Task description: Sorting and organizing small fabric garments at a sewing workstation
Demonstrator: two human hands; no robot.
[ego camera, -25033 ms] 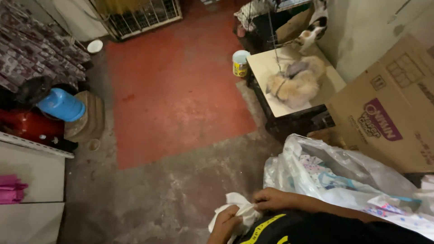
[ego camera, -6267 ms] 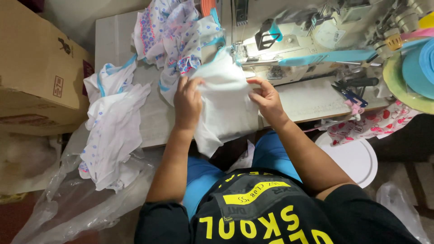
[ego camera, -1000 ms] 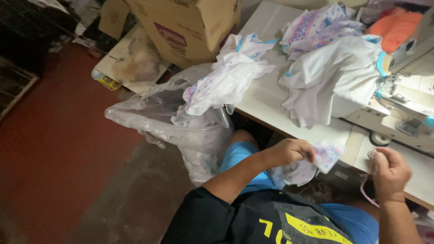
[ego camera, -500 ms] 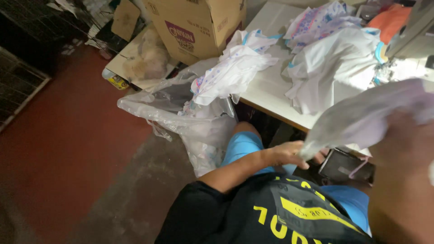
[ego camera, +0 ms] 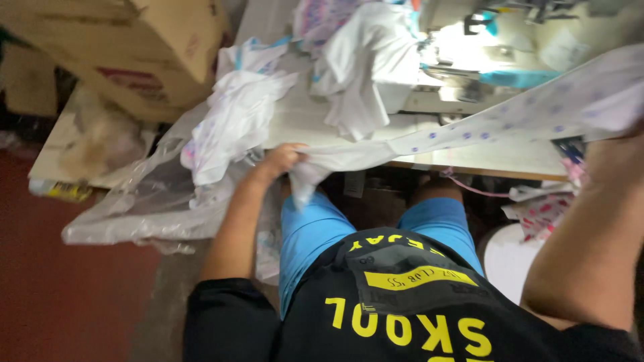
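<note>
Stretching from your left hand (ego camera: 280, 159) to your right hand (ego camera: 620, 144), the dotted cloth (ego camera: 469, 131) spans the table's (ego camera: 469, 157) front edge. Both hands are clamped on it. It looks light and floppy, so hold its ends.

Single head-worn view, looking steeply down and forward over the wearer's lap. White table (ego camera: 469, 151) crosses from 10 to 3 o'clock, close in. Left hand (ego camera: 278, 161) at 11 o'clock, near. No second view to compare.

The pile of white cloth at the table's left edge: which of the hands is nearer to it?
Left. The left hand is just beside the pile of white cloth, gripping the dotted fabric. The right hand is far across, raised at the frame's right edge.
</note>
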